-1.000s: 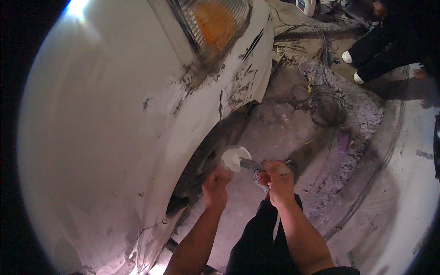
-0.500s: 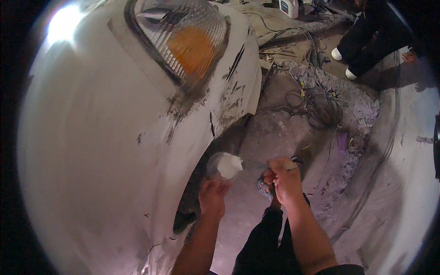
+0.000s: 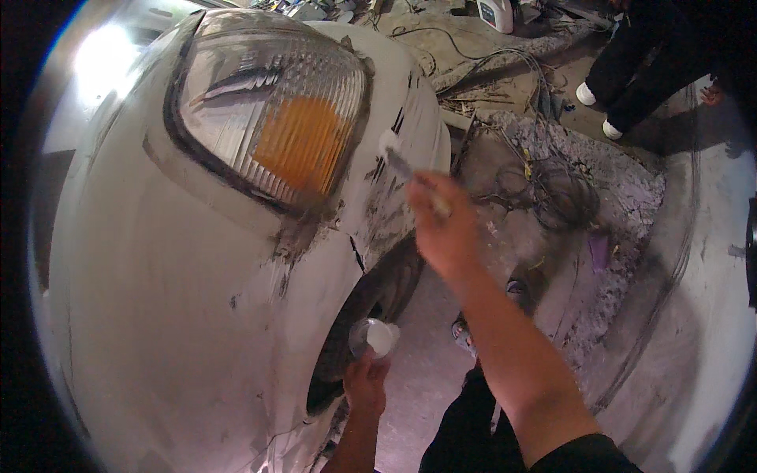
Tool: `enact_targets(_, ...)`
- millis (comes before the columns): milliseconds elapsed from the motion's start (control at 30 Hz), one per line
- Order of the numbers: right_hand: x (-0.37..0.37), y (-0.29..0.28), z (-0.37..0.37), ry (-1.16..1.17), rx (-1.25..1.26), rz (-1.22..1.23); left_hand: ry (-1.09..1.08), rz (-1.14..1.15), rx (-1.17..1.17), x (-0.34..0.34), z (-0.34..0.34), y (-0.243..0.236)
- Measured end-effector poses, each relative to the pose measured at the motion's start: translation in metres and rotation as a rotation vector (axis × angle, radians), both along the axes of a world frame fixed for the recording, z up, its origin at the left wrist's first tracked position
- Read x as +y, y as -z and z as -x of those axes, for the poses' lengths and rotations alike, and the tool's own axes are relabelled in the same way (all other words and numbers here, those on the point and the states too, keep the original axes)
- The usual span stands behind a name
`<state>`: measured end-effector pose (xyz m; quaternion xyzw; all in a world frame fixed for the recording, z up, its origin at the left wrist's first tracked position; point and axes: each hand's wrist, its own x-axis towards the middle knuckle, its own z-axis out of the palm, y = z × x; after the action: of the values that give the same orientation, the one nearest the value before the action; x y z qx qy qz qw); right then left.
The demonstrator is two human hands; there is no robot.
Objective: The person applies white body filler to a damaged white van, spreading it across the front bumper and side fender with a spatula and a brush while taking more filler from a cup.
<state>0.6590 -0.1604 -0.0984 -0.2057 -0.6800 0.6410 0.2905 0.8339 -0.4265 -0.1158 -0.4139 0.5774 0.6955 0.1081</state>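
Observation:
My right hand (image 3: 448, 225) is closed round the handle of a paintbrush (image 3: 399, 163). Its white-loaded tip is at the scuffed white car body (image 3: 173, 299), on the strip to the right of the headlight (image 3: 236, 102) with its orange section. Motion smears the tip a little. Lower down, by the wheel arch, my left hand (image 3: 366, 385) grips a clear cup (image 3: 359, 337) from below. White paint (image 3: 382, 339) shows inside it. Dark scrapes and chipped patches mark the panel around the brush, and a crack runs below the headlight.
A tyre (image 3: 331, 359) sits in the wheel arch beside the cup. Coiled cables (image 3: 561, 197) lie on broken concrete to the right, near a purple scrap (image 3: 599, 251). At the far right stands a person in black trousers (image 3: 643, 71). A white jug (image 3: 497, 14) is at the back.
My right hand has moved up and forward from beside the cup, bringing the brush to the panel by the headlight. The cup in my left hand has dropped lower in view.

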Motion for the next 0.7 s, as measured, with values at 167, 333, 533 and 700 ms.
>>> enact_targets(167,-0.011,0.036,-0.037,-0.314,0.043,0.013,0.219,0.295,-0.067,-0.004,-0.008,-0.003)
enact_targets(333,0.067,0.036,0.009,-0.535,0.044,0.127,0.442,0.477,0.053,0.007,-0.011,-0.013)
enact_targets(533,0.128,0.046,0.08,-0.523,0.037,0.259,0.278,0.399,-0.013,0.016,-0.019,-0.012)
enact_targets(700,0.174,0.056,0.124,-0.369,-0.033,0.193,-0.171,0.082,-0.051,0.037,-0.013,-0.009)
